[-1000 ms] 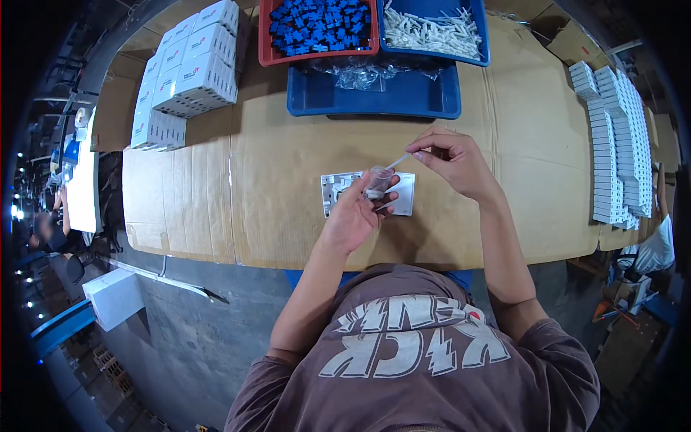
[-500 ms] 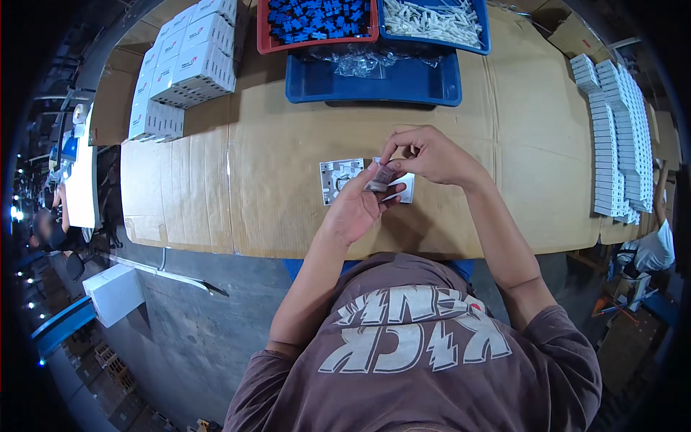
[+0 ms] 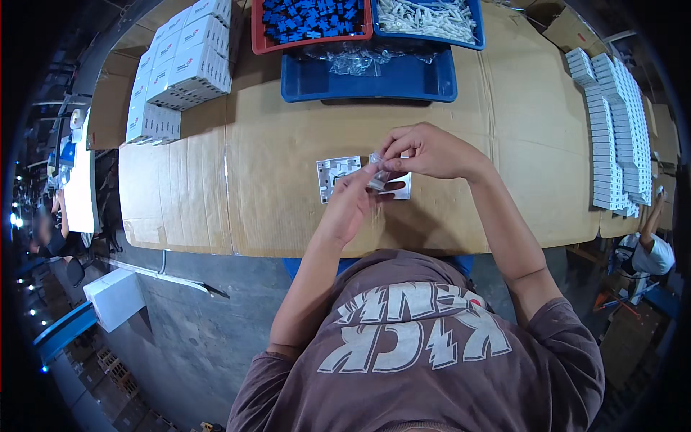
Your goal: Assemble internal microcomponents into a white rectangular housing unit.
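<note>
White boxes (image 3: 180, 68) sit stacked at the far left of the cardboard-covered table (image 3: 216, 194). Mid-table, the left hand (image 3: 349, 205) and right hand (image 3: 425, 151) both pinch a small clear bag (image 3: 378, 176) just above a white plate (image 3: 338, 176). The bag looks light, limp and slippery, best gripped by its edges. White strips (image 3: 612, 122) line the right.

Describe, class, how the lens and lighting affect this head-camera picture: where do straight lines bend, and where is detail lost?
Head view: the cardboard-covered table has edges that bow toward the rim; black corners ring the circular image; even light, soft shadows under the hands; the small clear bag between the left hand and right hand is too small to resolve.
</note>
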Tool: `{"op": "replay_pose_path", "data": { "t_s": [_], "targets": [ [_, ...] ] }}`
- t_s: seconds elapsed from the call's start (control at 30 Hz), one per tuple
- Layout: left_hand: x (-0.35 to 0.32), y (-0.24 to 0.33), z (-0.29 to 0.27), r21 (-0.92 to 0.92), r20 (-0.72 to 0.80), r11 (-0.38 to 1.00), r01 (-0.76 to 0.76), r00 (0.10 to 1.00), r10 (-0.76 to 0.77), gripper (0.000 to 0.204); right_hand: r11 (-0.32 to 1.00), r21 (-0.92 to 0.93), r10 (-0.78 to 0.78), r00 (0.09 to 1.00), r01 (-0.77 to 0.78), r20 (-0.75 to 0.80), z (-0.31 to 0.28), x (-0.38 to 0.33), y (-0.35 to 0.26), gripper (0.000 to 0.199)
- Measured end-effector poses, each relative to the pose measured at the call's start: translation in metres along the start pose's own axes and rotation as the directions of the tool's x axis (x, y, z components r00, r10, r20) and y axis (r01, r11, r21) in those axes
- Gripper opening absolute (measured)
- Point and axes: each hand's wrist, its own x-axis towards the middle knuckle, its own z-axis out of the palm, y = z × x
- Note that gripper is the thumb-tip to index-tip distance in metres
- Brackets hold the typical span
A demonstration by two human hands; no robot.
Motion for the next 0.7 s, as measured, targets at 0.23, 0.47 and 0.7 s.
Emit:
{"op": "replay_pose_path", "data": {
  "t_s": [0.23, 0.47, 0.7],
  "targets": [
    [-0.003, 0.001, 0.001, 0.639, -0.052, 0.760, -0.120, 0.979, 0.198, 0.039, 0.959, 0.271, 0.121, 0.986, -0.086, -0.113, 0.010, -0.004, 0.007, 0.011],
    [-0.005, -0.005, 0.018, 0.727, -0.107, 0.644, -0.239, 0.886, 0.451, 0.028, 0.854, 0.477, -0.001, 0.918, 0.208, -0.397, 0.044, -0.005, 0.009, 0.033],
    [-0.007, 0.001, 0.015, 0.567, -0.208, 0.735, -0.373, 0.798, 0.565, 0.019, 0.830, 0.516, 0.049, 0.894, 0.212, -0.445, 0.055, -0.001, 0.010, 0.036]
  ]
}}
